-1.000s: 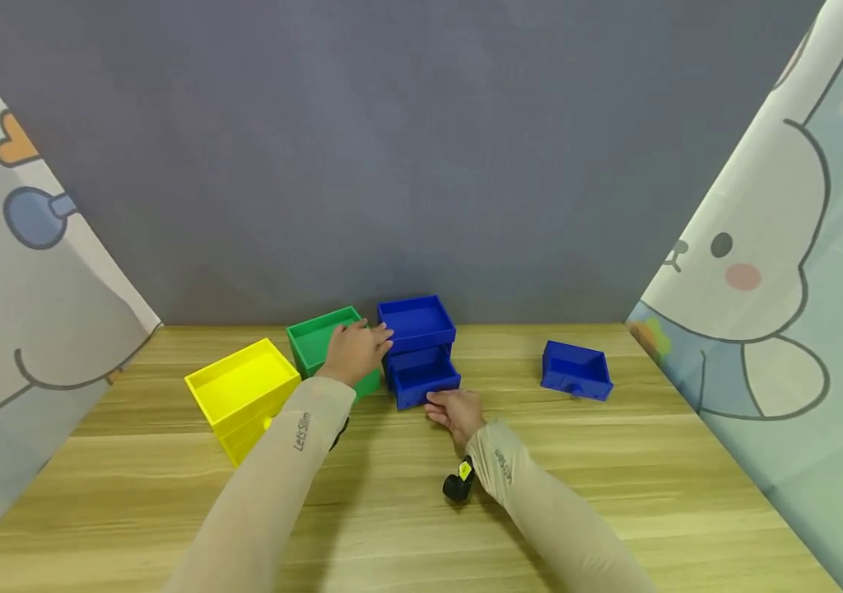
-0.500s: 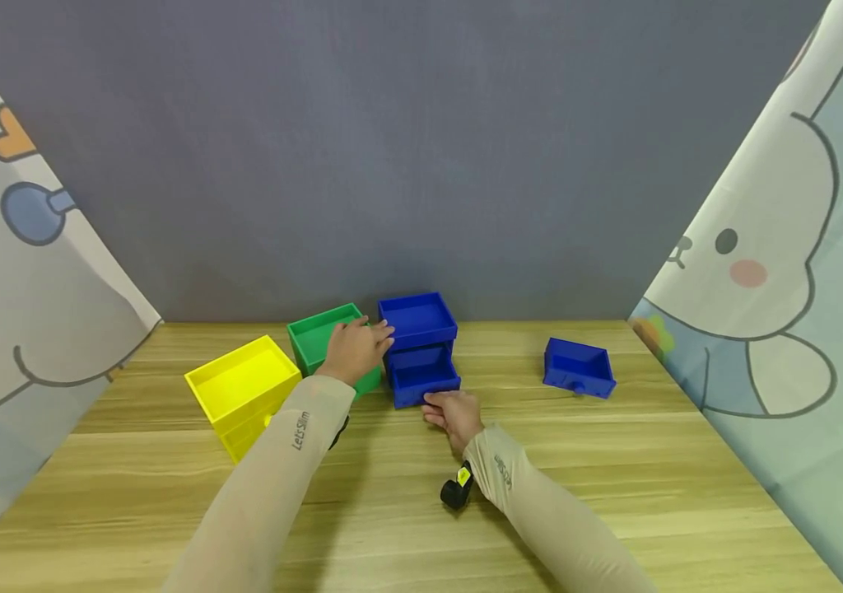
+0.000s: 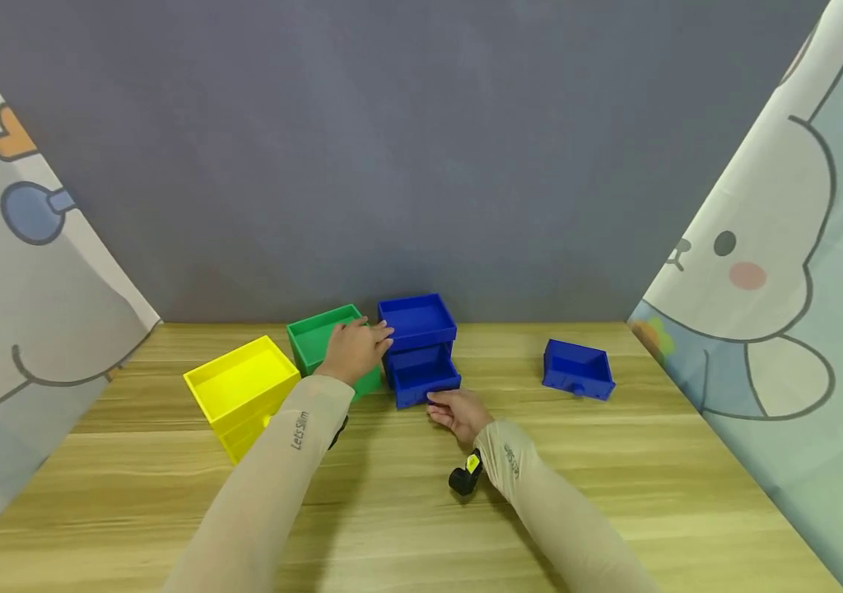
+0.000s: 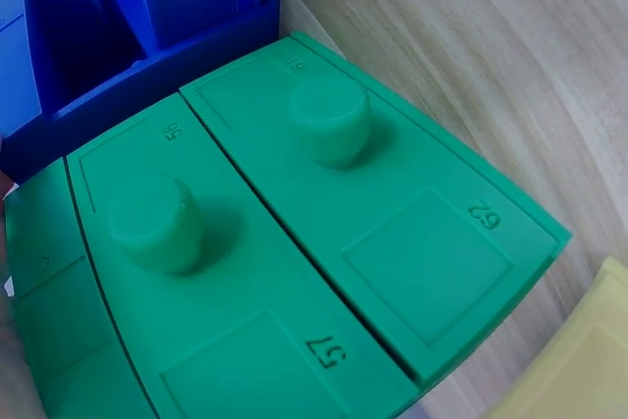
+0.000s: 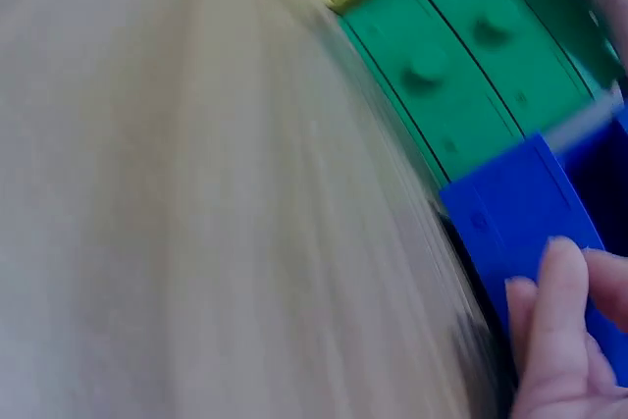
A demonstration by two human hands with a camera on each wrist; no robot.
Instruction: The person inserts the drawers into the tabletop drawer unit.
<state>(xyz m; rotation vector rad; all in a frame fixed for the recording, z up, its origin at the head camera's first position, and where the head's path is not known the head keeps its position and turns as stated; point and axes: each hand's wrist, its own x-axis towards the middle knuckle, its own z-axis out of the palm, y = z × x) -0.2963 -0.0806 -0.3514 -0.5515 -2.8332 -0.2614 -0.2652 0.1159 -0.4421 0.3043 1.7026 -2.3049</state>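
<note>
My left hand [image 3: 356, 350] reaches over the green drawer box [image 3: 320, 333], its fingers stretched to the upper left edge of the blue drawer box [image 3: 416, 321]. In the left wrist view, two round knobs show on the fronts of the green drawers [image 4: 235, 252]. Low in the blue box, a blue drawer [image 3: 427, 391] stands partly pulled out, with a dark open slot above it. My right hand [image 3: 460, 412] pinches at the front of this drawer; its knob is hidden behind the fingers. In the right wrist view, thumb and fingertips meet against the blue front [image 5: 520, 208].
A separate blue drawer [image 3: 577, 371] with a front knob lies on the table at the right. The yellow drawer box [image 3: 244, 383] stands left of the green one. A grey backdrop [image 3: 421, 165] rises behind the wooden table [image 3: 392, 511].
My right wrist has swung slightly to the right while the fingers stay at the drawer front. The left hand and the boxes look nearly unchanged.
</note>
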